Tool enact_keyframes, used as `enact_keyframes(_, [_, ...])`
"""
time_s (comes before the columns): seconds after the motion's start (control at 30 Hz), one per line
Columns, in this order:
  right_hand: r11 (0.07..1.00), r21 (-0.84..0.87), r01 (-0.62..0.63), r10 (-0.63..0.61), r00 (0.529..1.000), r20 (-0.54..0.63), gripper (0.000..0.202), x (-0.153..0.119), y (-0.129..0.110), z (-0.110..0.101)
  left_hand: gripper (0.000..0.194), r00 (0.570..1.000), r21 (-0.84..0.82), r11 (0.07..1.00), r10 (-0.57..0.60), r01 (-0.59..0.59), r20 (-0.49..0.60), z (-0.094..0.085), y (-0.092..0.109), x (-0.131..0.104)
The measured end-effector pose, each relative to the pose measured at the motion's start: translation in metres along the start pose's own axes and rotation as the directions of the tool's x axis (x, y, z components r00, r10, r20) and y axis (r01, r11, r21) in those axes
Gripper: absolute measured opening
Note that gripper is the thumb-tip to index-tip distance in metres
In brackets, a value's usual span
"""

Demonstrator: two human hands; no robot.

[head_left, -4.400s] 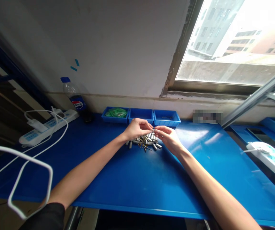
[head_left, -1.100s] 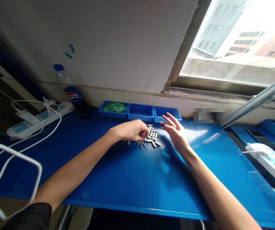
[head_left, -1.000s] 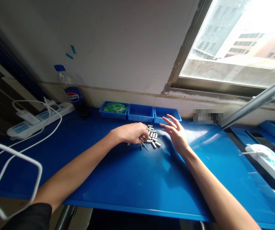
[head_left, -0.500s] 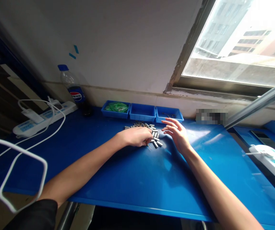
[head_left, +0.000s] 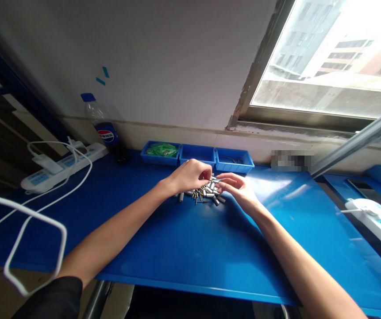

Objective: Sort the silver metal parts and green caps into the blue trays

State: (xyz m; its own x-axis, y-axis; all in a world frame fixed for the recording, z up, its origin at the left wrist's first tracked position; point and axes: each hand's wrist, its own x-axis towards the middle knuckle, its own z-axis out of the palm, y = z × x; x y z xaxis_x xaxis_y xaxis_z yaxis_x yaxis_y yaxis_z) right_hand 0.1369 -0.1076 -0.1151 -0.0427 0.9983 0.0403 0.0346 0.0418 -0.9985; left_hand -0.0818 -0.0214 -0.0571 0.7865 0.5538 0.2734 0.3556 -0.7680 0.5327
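Note:
A pile of small metal parts [head_left: 206, 192] lies on the blue table: silver cylinders and thin, brass-coloured pin-like pieces. Over its upper left side, my left hand [head_left: 190, 177] is closed in a pinch, thumb and forefinger pressed together. My right hand [head_left: 238, 188] comes in from the right, its fingertips drawn together close to those of the left. Whatever lies between the fingertips of either hand is too small to name. Several silver cylinders and pins show below the two hands.
Behind the pile, three blue bins stand in a row: the left bin [head_left: 145, 157] holds green pieces, the right bin [head_left: 235, 167] a few thin dark pieces. A cola bottle [head_left: 109, 135] and a power strip [head_left: 37, 179] with white cables stand left. Another power strip [head_left: 376, 221] lies right.
My left hand has risen from the pile and moved slightly back, uncovering brass-coloured pins. My right hand has moved left and its spread fingers have closed near the left fingertips.

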Motion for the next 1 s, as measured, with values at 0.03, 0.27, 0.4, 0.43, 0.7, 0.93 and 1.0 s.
enact_keyframes(0.03, [1.000, 0.012, -0.006, 0.006, 1.000, -0.005, 0.037, 0.000, 0.000, 0.001, 0.009, 1.000, 0.007, 1.000, -0.014, 0.014, 0.003, 0.001, 0.001, 0.000])
enact_keyframes(0.27, [0.998, 0.062, -0.021, 0.020, 1.000, 0.011, 0.030, 0.000, 0.005, 0.003, 0.009, 0.990, 0.130, 0.982, -0.138, 0.135, 0.017, 0.006, 0.011, -0.001])
enact_keyframes(0.4, [1.000, 0.031, 0.000, 0.000, 1.000, -0.026, 0.024, 0.000, 0.004, 0.004, 0.008, 0.987, 0.183, 0.972, -0.155, 0.146, 0.036, 0.004, 0.013, -0.001])
enact_keyframes(0.43, [1.000, 0.022, 0.018, -0.017, 0.998, -0.056, 0.023, 0.001, 0.003, 0.004, 0.007, 0.987, 0.197, 0.970, -0.156, 0.145, 0.040, 0.002, 0.012, -0.001])
enact_keyframes(0.7, [0.988, 0.080, 0.134, -0.113, 0.968, -0.225, 0.039, 0.008, 0.007, -0.010, 0.005, 0.881, 0.072, 0.995, 0.032, -0.074, 0.473, -0.005, 0.007, -0.006])
enact_keyframes(0.93, [0.995, 0.019, 0.098, -0.093, 0.981, -0.170, 0.031, 0.008, 0.010, -0.008, 0.008, 0.886, 0.203, 0.975, -0.012, -0.093, 0.464, 0.019, 0.009, -0.008])
enact_keyframes(1.0, [0.995, 0.017, 0.095, -0.091, 0.983, -0.158, 0.030, 0.008, 0.011, -0.008, 0.010, 0.889, 0.198, 0.973, 0.013, -0.116, 0.458, 0.021, 0.009, -0.009])
